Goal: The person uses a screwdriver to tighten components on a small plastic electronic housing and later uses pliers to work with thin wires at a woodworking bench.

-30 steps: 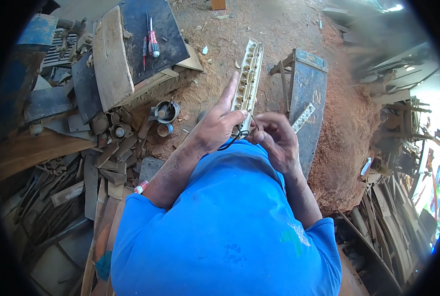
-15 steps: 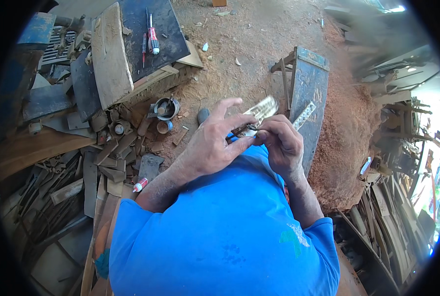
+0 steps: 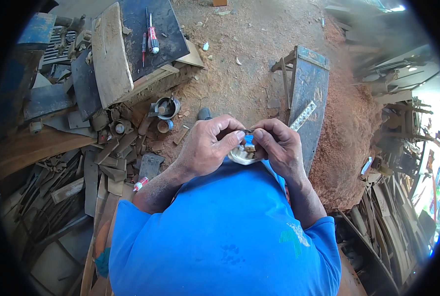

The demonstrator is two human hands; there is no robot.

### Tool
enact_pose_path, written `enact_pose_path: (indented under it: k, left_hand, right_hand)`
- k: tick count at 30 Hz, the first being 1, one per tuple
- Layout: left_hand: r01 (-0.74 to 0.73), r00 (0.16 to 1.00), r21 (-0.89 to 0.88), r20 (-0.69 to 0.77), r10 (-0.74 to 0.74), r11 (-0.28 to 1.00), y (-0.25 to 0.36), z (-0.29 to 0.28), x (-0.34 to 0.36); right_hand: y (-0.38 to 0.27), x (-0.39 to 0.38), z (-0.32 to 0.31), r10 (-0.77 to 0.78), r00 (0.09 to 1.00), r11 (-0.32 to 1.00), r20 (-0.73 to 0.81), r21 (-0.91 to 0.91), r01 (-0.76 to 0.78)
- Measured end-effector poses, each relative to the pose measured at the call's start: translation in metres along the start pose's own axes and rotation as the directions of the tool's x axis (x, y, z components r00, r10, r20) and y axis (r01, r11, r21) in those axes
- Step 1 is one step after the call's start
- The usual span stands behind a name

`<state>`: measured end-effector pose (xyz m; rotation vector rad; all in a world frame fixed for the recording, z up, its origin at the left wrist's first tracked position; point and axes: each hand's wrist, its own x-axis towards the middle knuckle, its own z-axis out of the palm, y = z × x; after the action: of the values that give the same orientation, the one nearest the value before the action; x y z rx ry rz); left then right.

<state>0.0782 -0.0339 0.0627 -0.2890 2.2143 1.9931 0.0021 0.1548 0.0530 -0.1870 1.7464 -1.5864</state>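
My left hand (image 3: 212, 147) and my right hand (image 3: 280, 148) are close together in front of my blue shirt. Each is closed, thumb against fingers, and between their fingertips is a small dark thin piece (image 3: 249, 131) whose kind I cannot make out. Just below it, a pale curved strip (image 3: 241, 158) hangs between the hands, partly hidden by the fingers; its kind is unclear too. To the right of my right hand, a light strip with a row of dark marks (image 3: 303, 115) lies on a worn blue bench (image 3: 310, 74).
A screwdriver (image 3: 153, 40) and a thin red tool (image 3: 144, 49) lie on a dark board at upper left. Below stand a metal can (image 3: 167, 108) and a small tin (image 3: 164, 126). Wood scraps (image 3: 67, 191) crowd the left, a sawdust heap (image 3: 345, 148) the right.
My hands have come level, the left fingers curling in. The pale strip, which stuck out beyond the hands in a blur, now hangs below the fingertips toward my shirt.
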Motion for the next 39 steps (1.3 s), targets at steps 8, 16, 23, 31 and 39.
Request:
enact_pose_path:
  k: [8,16,23,31,39]
  left_hand:
    - [0.152,0.985,-0.169,0.106,-0.136,0.974,-0.01,-0.007,-0.007]
    - [0.171,0.96,-0.383,0.274,-0.065,0.908,-0.033,-0.027,-0.014]
    - [-0.073,0.979,0.224,0.2,0.027,0.972,-0.005,-0.042,-0.025]
    - [-0.155,0.983,0.361,-0.032,0.179,0.92,-0.038,-0.057,-0.057]
    - [-0.29,0.89,0.409,-0.218,0.401,0.865,-0.045,-0.136,-0.072]
  right_hand:
    - [0.025,0.001,-0.016,-0.245,0.859,0.927,0.45,-0.151,0.343]
    - [0.028,0.03,-0.029,-0.221,0.751,0.882,0.622,-0.2,0.426]
    - [0.013,0.045,-0.007,-0.107,0.766,0.82,0.634,-0.379,0.428]
    - [-0.015,0.091,0.039,0.02,0.635,0.803,0.772,-0.391,0.45]
    - [-0.055,0.295,0.168,-0.266,0.855,0.551,0.445,-0.658,0.514]
